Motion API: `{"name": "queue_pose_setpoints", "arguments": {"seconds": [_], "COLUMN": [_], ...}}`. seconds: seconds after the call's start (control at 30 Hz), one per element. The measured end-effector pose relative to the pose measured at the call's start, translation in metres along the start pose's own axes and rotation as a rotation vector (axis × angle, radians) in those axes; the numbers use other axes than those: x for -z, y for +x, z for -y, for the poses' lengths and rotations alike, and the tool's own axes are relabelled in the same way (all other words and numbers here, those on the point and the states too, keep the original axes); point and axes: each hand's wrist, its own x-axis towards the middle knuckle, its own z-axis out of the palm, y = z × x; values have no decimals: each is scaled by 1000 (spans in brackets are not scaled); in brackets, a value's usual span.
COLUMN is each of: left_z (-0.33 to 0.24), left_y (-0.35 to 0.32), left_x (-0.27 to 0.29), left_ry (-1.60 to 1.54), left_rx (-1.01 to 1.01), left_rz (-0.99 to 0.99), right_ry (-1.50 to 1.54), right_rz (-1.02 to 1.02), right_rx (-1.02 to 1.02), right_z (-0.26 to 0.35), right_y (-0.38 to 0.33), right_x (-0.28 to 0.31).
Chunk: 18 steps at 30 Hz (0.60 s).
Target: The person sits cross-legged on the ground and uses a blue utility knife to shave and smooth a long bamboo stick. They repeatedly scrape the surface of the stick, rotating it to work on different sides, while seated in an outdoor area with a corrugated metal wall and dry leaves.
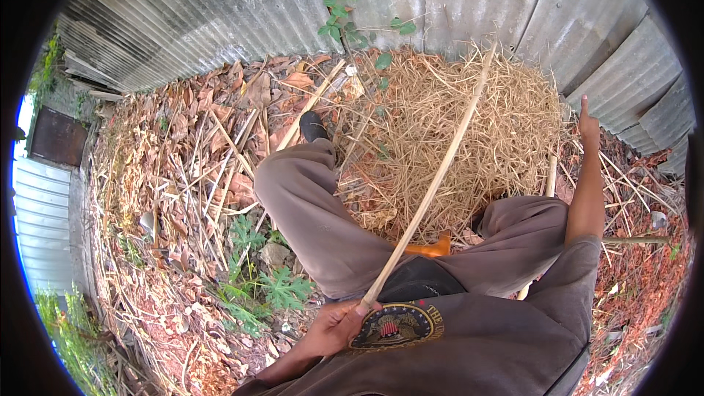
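My left hand (pixel 334 328), low in front of my shirt, is closed round the near end of a long, pale bamboo strip (pixel 449 161). The strip slants up and away to the right, over a heap of dry straw (pixel 506 121), and its tip reaches near the metal fence. Out at the right, my right hand (pixel 588 126) is raised away from the strip with a finger stretched out. Nothing shows in it, though some of its fingers are hidden. Between my bent legs lies an orange object (pixel 433 246), partly covered, beside a black piece (pixel 414 280) whose kind I cannot tell.
A corrugated metal fence (pixel 469 0) closes off the far side, with a green vine (pixel 337 20) against it. Another pale strip (pixel 312 103) lies by my dark shoe (pixel 314 127). Dry leaves and thin sticks (pixel 220 154) cover the ground at left, near green weeds (pixel 282 290).
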Motion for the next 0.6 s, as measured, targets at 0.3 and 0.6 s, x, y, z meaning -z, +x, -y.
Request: {"name": "queue_pose_setpoints", "arguments": {"seconds": [0.3, 0.6], "left_z": [-39, -53], "left_y": [103, 98], "left_x": [9, -2], "left_ry": [-309, -644], "left_rx": [-249, -260], "left_rz": [-31, 98], "right_ry": [-25, 146], "right_rz": [590, 743], "right_rx": [684, 1169], "right_z": [268, 276], "right_y": [-227, -358], "right_x": [39, 35]}}
